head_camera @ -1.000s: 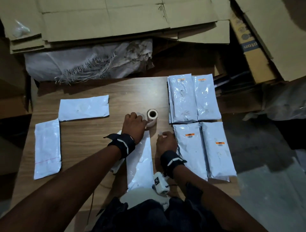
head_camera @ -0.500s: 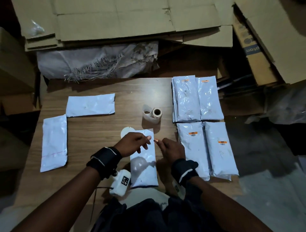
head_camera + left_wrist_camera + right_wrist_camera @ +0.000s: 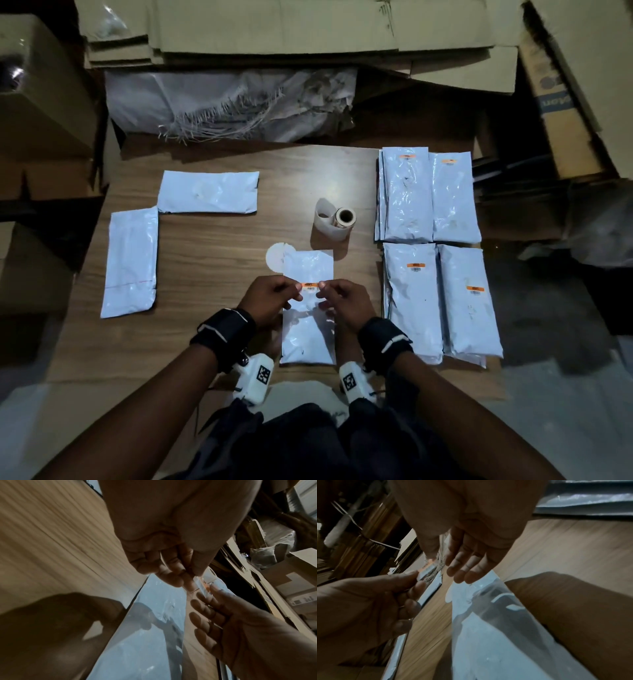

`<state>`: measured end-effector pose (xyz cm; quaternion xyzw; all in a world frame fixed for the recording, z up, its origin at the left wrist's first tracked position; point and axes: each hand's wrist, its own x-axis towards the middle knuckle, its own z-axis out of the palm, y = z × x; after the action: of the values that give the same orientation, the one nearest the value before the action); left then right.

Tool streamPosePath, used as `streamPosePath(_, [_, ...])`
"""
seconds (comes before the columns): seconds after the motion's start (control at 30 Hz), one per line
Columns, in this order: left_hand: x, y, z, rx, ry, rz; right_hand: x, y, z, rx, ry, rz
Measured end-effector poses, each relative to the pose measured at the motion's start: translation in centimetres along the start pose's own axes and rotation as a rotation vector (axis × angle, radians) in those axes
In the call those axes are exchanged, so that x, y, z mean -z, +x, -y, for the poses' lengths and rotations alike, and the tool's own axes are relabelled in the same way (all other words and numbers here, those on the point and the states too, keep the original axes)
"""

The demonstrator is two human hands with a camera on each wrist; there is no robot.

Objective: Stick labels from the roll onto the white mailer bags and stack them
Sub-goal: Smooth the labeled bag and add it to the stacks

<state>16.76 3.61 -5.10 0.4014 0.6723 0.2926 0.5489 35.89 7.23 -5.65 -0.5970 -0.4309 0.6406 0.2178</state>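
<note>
1. Both hands hold one orange-and-white label point(image 3: 310, 285) stretched between them, above the upper half of the white mailer bag point(image 3: 308, 329) lying lengthwise on the counter point(image 3: 205, 260). The left hand point(image 3: 272, 301) pinches the label's left end; the right hand point(image 3: 346, 303) pinches its right end with thumb and forefinger, the other fingers point(image 3: 467, 573) extended.
2. Whether the label already touches the bag cannot be told; the wrist views suggest it is held clear.
3. Risk: one end lands first and the label goes on crooked or creased. Cause: uneven lowering by the two hands.
4. Risk: the adhesive clings to the fingertips and lifts an end on release. Cause: pinching on the sticky side.
5. Risk: the glossy, wrinkled bag slides or puckers under pressure, trapping a fold. Cause: nothing pins it down.
6. The label roll point(image 3: 344, 217) lies beyond the bag with loose backing curled beside it; a stray sleeve could knock it.
7. Labelled bags point(image 3: 416, 301) are stacked at the right; two unlabelled bags point(image 3: 132, 260) wait at the left.
</note>
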Motion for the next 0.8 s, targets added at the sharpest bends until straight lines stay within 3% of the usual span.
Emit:
streamPosePath(0.17, [-0.7,-0.8,0.8,0.057,-0.003,-0.016,-1.4,-0.1,-0.8,-0.052,0.015,0.000])
streamPosePath(0.43, [-1.4,-0.3,1.8,0.162,0.220,-0.103,-2.2,1.2,-2.3,-0.079,-0.258,-0.092])
streamPosePath(0.57, [-2.1,0.3,1.6,0.200,0.262,-0.144,-2.5,2.0,-2.6,-0.146,-0.311,-0.145])
streamPosePath(0.8, [-2.8,1.0,2.0,0.235,0.326,-0.232,-2.8,2.3,-2.5,-0.126,-0.378,-0.171])
